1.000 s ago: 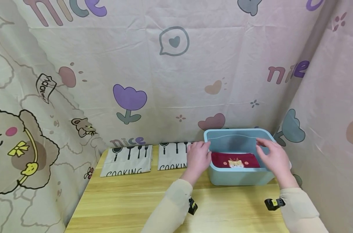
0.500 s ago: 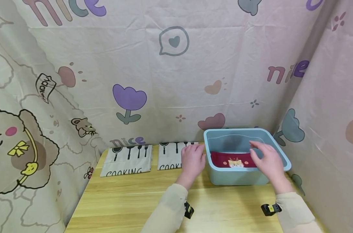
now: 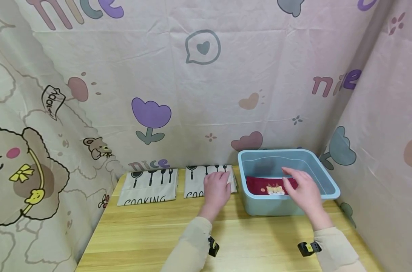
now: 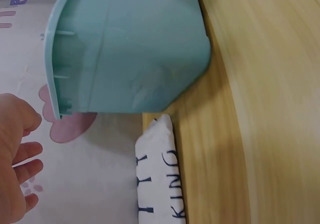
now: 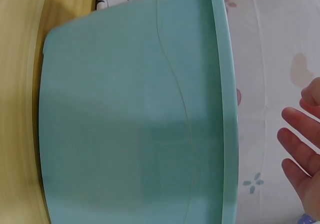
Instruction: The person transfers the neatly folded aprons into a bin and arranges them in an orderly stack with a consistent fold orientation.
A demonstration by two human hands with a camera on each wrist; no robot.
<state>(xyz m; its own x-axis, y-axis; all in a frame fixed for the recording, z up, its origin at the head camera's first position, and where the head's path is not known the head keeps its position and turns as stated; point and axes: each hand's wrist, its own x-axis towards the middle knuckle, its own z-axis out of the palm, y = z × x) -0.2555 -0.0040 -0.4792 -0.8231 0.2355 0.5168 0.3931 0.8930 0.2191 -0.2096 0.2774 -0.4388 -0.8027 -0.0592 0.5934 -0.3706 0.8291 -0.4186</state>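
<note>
My left hand [image 3: 216, 192] is nearest the right-hand one of two folded white cloths, covering part of this cloth [image 3: 194, 183] with its "COOKING" print. In the left wrist view the hand [image 4: 15, 159] has loosely bent fingers and holds nothing, apart from the cloth. A light blue plastic bin [image 3: 273, 206] stands to the right, with a folded dark red cloth [image 3: 255, 185] bearing a cartoon animal inside it. Over the bin's front rim hovers my right hand [image 3: 305, 189], fingers relaxed and nothing in them. It hides the red cloth's right end.
Another folded "COOKING" cloth [image 3: 148, 187] lies farther left on the wooden table [image 3: 141, 234]. A printed curtain [image 3: 206, 94] hangs behind the table, with more curtain on both sides. The bin stands near the right-hand curtain [image 3: 382, 170].
My left hand has moved left from the bin's left rim to over the nearer white cloth. My right hand has shifted left from the bin's right side. The bin and cloths look unmoved.
</note>
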